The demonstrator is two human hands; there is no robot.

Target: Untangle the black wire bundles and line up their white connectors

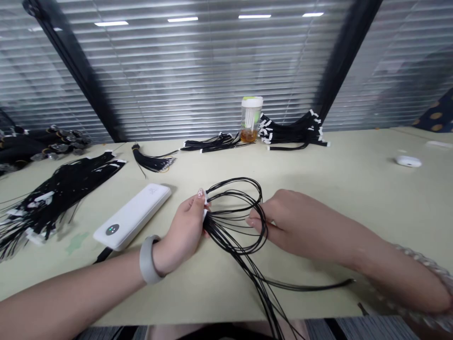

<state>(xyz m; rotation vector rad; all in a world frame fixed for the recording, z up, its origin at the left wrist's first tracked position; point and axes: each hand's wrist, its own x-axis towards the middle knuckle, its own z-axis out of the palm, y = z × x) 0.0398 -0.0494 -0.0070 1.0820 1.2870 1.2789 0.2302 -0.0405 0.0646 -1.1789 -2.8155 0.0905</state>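
Note:
My left hand (191,218) is closed on the white connectors of a black wire harness (226,238), thumb on top. From there several thin wires loop out to the right, while others run down past the table's front edge. My right hand (288,222) pinches at the right side of the loops, thumb and forefinger close together around black wire. How many wires sit in that pinch I cannot tell. One wire bundle lies on the table below my right hand, its tip pointing right.
A white power bank (132,217) lies beside my left forearm. Black wire bundles (67,189) spread at the left; more wires (152,160) and sleeved cables (293,130) lie along the back. A lidded cup (250,119) stands near the blinds. A white earbud case (408,161) is at the right.

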